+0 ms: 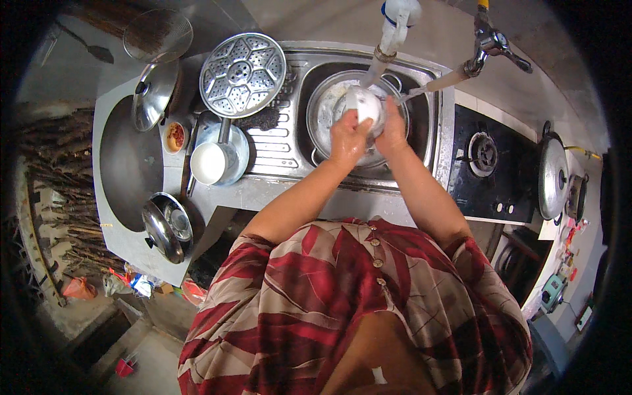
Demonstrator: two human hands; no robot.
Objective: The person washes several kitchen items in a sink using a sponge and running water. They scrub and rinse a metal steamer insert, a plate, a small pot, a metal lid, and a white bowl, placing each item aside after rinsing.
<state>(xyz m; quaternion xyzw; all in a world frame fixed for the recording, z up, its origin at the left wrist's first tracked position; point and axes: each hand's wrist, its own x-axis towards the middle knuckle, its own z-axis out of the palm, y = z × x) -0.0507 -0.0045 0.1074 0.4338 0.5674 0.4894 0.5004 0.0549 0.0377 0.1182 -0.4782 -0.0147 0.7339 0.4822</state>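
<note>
A white bowl [366, 109] is tilted above a wide metal pot [323, 106] in the steel sink [424, 123]. My left hand [349, 137] grips the bowl's near left side, the thumb across its wall. Against its right side lies my right hand [392, 129], fingers pointing away from me and partly hidden behind the bowl. Both hands look wet. A white tap [395, 24] with a hose end [377, 66] reaches down to the bowl. From the hose on the chrome tap [491, 44], water appears to run beside my right fingertips.
Left of the sink, a perforated steamer plate [242, 74] rests on the drainboard [274, 155]. Nearby are a white ladle-like cup [208, 164], a small bowl of red food [175, 137], pot lids [157, 94] and a large wok [132, 163]. At right is a gas hob [486, 173] with a big lid [553, 175].
</note>
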